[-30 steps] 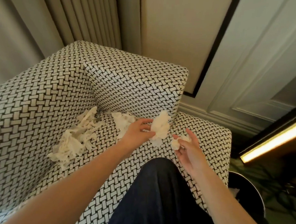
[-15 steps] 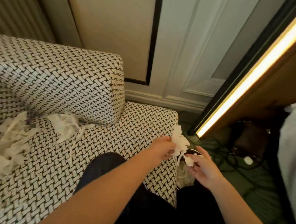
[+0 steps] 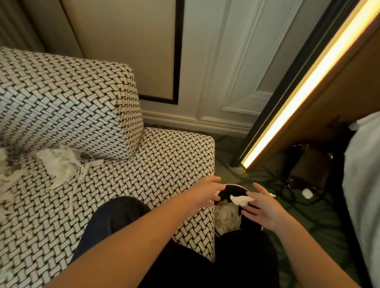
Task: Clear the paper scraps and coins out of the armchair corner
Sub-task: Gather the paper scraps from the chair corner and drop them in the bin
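My left hand and right hand hover over the round, dark bin, which stands on the floor just beside the front corner of the armchair. The fingers of both hands are spread apart and nearly straight, gripping nothing. A small, crumpled white scrap hangs above the bin's mouth at my right fingertips; I cannot tell whether it touches them. Inside the bin lies a pale, wrinkled heap of paper. On the seat, against the padded armrest, more torn paper lies in thin, stringy, fluffy shreds across the black-and-white basket-weave cloth. My dark trouser leg rests on the seat's front edge.
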### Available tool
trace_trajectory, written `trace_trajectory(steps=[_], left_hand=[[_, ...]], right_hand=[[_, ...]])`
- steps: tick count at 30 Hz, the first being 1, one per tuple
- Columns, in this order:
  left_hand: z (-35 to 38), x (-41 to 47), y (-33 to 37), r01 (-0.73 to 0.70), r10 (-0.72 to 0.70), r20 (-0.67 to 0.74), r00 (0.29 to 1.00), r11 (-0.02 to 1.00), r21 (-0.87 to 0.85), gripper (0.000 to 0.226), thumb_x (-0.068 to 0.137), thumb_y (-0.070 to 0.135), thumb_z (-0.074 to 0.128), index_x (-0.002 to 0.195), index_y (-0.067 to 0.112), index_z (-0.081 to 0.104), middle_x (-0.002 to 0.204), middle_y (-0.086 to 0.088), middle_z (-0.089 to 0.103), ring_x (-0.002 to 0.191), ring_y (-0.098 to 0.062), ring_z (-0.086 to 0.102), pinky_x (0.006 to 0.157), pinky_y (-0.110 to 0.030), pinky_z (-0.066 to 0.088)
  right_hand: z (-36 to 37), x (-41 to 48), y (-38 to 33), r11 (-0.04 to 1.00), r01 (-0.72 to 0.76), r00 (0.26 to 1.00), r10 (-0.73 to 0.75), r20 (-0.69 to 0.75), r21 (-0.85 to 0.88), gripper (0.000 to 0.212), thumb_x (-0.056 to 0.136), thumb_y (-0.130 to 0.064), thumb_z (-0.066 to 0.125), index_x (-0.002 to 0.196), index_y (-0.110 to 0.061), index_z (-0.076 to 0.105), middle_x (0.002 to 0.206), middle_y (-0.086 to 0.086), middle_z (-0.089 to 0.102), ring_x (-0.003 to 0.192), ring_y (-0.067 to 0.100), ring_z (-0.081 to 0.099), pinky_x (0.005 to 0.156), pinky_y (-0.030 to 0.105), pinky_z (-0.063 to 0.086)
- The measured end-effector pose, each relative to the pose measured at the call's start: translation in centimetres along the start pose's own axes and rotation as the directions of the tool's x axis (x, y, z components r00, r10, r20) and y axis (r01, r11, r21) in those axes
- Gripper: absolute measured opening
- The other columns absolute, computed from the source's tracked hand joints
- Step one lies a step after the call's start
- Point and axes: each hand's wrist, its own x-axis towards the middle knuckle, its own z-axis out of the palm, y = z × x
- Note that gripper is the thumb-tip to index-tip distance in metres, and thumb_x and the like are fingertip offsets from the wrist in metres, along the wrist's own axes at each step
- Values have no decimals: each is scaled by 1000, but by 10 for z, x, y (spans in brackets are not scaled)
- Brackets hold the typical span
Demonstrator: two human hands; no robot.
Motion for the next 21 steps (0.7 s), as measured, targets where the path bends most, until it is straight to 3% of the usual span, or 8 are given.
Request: trace_trajectory(steps=[3, 7, 13, 16, 21], left_hand=[[-14, -2, -1, -24, 23, -43, 999, 1000, -16, 43, 96, 18, 51, 138, 22, 44, 132, -1, 51, 108, -14, 55, 87, -30, 46], [-36, -13, 0, -75, 72, -74, 995, 996, -45, 37, 97, 17, 47, 134, 21, 46, 126, 1, 56, 108, -15, 57, 92, -33, 47], [-94, -46, -3, -182, 163, -175, 971, 978, -101, 30, 96, 19, 49, 126, 20, 54, 116, 2, 64, 106, -17, 61, 99, -40, 46], [-130, -68, -6, -232, 188, -251, 950, 960, -159, 25, 96, 20, 51, 119, 19, 58, 113, 1, 67, 105, -19, 62, 94, -36, 48], [-190, -98, -29, -267, 166, -384, 909, 936, -229, 25, 95, 19, 53, 118, 18, 60, 113, -2, 67, 106, -21, 61, 94, -36, 47]], right_hand=[[1, -6, -3, 998, -3, 999, 6, 45, -66, 69, 93, -20, 57, 146, -43, 19, 150, 17, 28, 129, 37, 40, 98, 47, 42], [14, -15, -9, 992, 42, 999, -41, 8, -120, 72, 92, -28, 58, 146, -44, 14, 150, 21, 27, 126, 37, 44, 99, 48, 42], [62, -33, -19, 980, 189, 979, -184, 92, -57, 54, 95, -22, 53, 143, -29, 32, 136, 15, 47, 114, 30, 54, 100, 44, 43], [101, -48, -23, 971, 224, 962, -207, 179, -84, 38, 92, -24, 58, 129, -20, 48, 122, 9, 59, 105, 24, 60, 97, 40, 46], [171, -73, -22, 956, 264, 925, -213, 313, -129, 25, 92, -24, 58, 116, -17, 59, 108, 5, 67, 99, 21, 65, 91, 36, 51]])
